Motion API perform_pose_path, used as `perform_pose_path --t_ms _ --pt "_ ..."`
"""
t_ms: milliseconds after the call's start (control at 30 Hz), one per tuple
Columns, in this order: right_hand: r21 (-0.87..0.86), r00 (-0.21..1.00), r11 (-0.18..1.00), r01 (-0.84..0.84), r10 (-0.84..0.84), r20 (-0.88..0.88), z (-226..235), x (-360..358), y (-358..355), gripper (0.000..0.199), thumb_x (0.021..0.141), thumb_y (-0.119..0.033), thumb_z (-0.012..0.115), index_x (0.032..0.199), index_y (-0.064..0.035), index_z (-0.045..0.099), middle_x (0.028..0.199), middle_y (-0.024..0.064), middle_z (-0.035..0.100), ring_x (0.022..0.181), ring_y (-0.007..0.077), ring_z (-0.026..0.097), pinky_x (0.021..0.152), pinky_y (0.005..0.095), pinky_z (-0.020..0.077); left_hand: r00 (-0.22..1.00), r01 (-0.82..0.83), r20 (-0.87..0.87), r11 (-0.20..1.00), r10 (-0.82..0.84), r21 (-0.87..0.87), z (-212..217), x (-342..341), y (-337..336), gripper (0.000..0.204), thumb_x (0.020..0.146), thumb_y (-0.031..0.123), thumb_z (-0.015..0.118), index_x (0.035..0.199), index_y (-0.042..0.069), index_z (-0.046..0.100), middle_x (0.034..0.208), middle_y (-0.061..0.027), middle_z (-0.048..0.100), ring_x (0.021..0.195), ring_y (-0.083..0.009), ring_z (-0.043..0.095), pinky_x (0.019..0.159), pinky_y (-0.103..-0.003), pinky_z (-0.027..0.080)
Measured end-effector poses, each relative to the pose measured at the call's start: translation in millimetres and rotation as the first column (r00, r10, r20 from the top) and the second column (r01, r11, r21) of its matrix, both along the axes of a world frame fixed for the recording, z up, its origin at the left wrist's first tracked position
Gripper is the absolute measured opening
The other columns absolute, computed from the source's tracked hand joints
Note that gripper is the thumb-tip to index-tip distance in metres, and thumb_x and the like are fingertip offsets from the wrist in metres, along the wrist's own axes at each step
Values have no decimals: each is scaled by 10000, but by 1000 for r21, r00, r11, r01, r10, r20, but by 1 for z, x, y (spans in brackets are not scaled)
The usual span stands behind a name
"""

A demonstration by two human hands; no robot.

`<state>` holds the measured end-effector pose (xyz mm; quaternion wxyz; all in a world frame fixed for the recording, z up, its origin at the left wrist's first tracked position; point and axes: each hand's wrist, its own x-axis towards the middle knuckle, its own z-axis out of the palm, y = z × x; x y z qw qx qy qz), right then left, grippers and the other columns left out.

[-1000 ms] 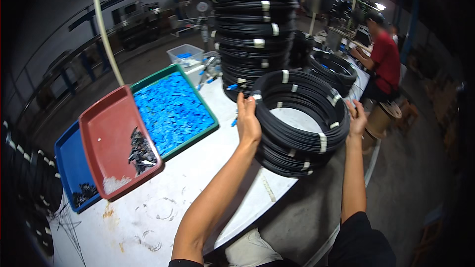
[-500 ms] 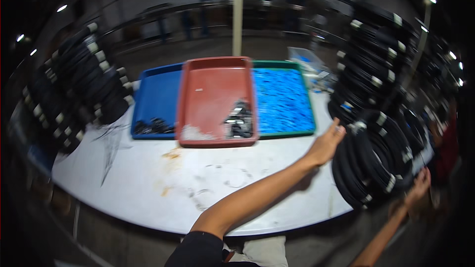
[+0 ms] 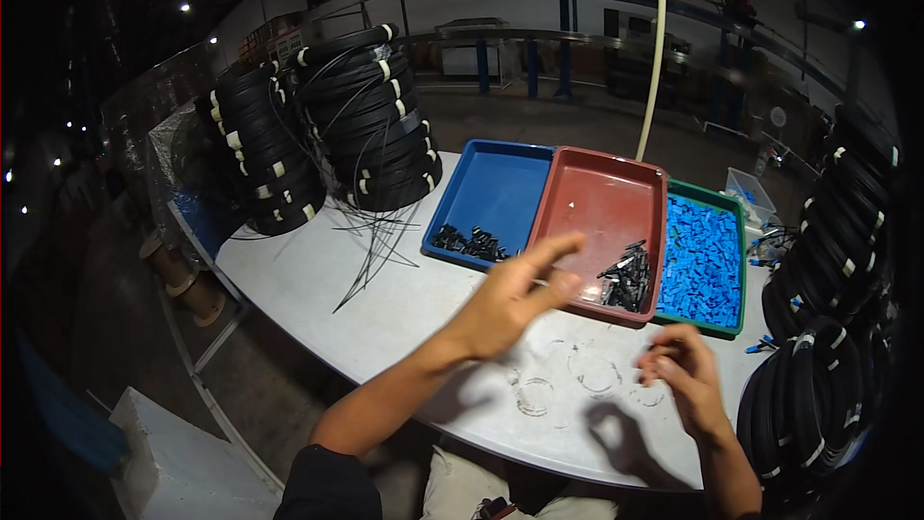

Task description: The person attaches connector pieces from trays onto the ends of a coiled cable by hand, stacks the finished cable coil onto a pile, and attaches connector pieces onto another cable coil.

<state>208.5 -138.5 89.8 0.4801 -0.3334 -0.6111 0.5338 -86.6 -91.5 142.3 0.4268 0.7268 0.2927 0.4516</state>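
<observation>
My left hand point(image 3: 502, 306) hovers over the near edge of the red tray point(image 3: 606, 167), thumb and index finger stretched apart and nothing in them. It is slightly blurred. Dark short connector pieces point(image 3: 628, 279) are heaped in that tray's near right corner. To the right, my right hand point(image 3: 688, 376) hangs above the white table point(image 3: 385, 327), fingers loosely curled toward the thumb with no visible object between them. Just beyond it stands a green tray point(image 3: 739, 270) filled with small blue pieces point(image 3: 703, 255).
A blue tray point(image 3: 500, 188) on the left holds black pieces point(image 3: 472, 243). Stacks of black cable coils point(image 3: 361, 125) stand at the far left, with loose ends trailing over the tabletop. More black coils point(image 3: 804, 395) crowd the right edge. A clear plastic box point(image 3: 749, 195) sits behind the green tray.
The view has swung left. Both hands have come away from the black coils at the right. The left is now by the red tray, the right over the table.
</observation>
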Motion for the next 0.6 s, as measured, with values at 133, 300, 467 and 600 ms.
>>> perform_pose_path --t_ms 133,300,467,600 --pt "-218 952 931 -294 305 20 11 -77 74 388 1016 -195 612 1328 -6 481 1120 146 680 932 184 663 777 304 525 958 -259 104 963 266 -73 9 -62 18 636 1031 319 548 1535 -17 354 1485 -186 511 1245 -228 572 1020 -328 446" --pt "-296 940 893 -339 311 -141 47 -178 176 469 1021 -252 609 1361 25 443 1119 140 644 876 204 675 718 295 525 856 -516 50 855 514 47 32 -130 71 604 1016 318 565 1494 -16 405 1283 -187 669 1164 -206 628 999 -329 455" --pt "-285 925 890 -355 290 -247 91 -281 266 508 1011 -289 602 1370 23 423 1173 132 636 955 228 670 760 312 500 709 -704 238 688 664 177 86 -178 144 398 1003 237 582 1331 12 568 1011 -121 763 907 -163 705 823 -278 512" --pt "-233 914 902 -365 299 -273 143 -344 321 520 971 -289 665 1333 30 468 1117 99 626 915 191 664 748 315 486 541 -832 369 416 756 367 165 -244 178 323 991 225 608 1244 27 646 1082 -95 749 954 -140 680 788 -248 491"
